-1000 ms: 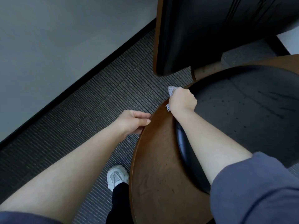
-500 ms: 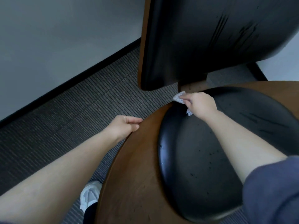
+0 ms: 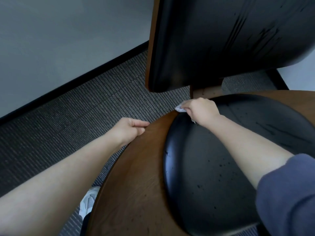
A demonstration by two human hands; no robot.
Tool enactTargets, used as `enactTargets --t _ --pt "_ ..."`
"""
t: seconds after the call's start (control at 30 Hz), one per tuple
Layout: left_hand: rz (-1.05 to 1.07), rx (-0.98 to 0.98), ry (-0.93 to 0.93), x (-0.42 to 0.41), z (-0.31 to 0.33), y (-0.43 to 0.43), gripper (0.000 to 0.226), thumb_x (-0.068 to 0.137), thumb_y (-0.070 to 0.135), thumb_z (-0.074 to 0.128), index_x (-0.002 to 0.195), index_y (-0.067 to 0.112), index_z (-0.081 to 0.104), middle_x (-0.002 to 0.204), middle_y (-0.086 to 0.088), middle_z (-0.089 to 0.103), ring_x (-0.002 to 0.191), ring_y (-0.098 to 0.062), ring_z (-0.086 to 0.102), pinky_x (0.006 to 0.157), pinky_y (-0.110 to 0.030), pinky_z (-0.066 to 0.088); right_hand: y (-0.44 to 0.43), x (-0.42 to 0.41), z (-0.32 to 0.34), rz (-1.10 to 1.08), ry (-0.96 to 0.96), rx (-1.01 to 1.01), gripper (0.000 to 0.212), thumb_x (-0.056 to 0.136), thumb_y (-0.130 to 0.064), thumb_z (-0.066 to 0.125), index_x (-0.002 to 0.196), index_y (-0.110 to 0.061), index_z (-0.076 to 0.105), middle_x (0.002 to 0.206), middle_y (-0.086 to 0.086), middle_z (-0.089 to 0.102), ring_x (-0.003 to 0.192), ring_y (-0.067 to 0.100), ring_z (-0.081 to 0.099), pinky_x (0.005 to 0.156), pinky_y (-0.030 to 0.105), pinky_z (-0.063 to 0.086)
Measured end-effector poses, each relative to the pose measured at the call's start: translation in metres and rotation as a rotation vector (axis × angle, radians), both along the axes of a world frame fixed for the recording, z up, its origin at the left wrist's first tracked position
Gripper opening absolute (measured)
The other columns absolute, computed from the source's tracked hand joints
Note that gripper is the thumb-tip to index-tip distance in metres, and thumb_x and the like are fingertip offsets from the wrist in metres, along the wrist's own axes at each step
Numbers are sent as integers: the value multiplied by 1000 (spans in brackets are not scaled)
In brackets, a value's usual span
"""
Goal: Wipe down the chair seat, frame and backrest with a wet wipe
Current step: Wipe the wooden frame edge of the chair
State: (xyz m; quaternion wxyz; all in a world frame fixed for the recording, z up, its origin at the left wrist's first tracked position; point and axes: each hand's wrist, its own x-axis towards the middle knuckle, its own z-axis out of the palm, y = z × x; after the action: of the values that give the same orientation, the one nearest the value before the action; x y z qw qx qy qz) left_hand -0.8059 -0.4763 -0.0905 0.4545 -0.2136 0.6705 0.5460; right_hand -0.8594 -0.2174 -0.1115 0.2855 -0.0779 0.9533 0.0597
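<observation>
The chair has a round black seat pad (image 3: pixel 221 176) set on a brown wooden frame (image 3: pixel 136 181), and a black padded backrest (image 3: pixel 221 40) rising at the top. My right hand (image 3: pixel 200 110) is shut on a white wet wipe (image 3: pixel 179 109), pressed at the back left rim of the frame, just below the backrest's post. My left hand (image 3: pixel 131 128) grips the frame's left edge, thumb on top and fingers curled under the wood.
Grey ribbed carpet (image 3: pixel 85 120) covers the floor to the left. A grey wall with a black baseboard (image 3: pixel 76 82) runs diagonally behind it. My white shoe (image 3: pixel 88 201) shows beside the frame at the bottom.
My right hand with the wipe has slid along the frame's rim toward the backrest post. My left hand keeps its hold on the frame's edge. The view has shifted so more of the seat shows.
</observation>
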Motion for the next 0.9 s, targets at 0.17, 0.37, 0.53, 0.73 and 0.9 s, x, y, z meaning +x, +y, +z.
enactTargets --t 0.17,0.37,0.53,0.73,0.9 --pt "56 12 -51 3 4 -1 27 96 6 58 116 18 70 103 -5 73 89 -12 69 78 -21 57 -20 16 -6 -12 -15 -13 32 93 -24 44 116 -35 64 115 -2 66 100 25 63 76 30 46" --pt "37 -41 -58 15 12 -11 21 96 23 60 113 19 71 104 -3 73 94 -15 70 86 -27 56 -41 37 11 -141 71 11 32 99 -26 40 124 -29 59 110 5 67 97 30 63 72 32 44" --pt "164 16 -142 31 32 -23 25 100 13 51 117 14 69 104 -10 74 96 -23 70 80 -31 59 -98 97 38 -308 31 -304 31 100 -31 42 125 -33 61 107 7 68 93 31 62 75 36 50" --pt "316 97 -211 57 55 -39 27 100 9 47 116 12 69 104 -13 74 98 -25 70 77 -30 59 -140 131 61 -470 73 -507 28 100 -30 46 122 -33 64 97 6 71 81 28 66 69 38 55" --pt "447 96 -251 74 68 -43 27 100 9 49 119 14 67 105 -11 74 96 -22 71 76 -30 60 -143 151 61 -540 174 -397 32 101 -28 45 129 -32 59 104 2 71 84 25 63 61 30 43"
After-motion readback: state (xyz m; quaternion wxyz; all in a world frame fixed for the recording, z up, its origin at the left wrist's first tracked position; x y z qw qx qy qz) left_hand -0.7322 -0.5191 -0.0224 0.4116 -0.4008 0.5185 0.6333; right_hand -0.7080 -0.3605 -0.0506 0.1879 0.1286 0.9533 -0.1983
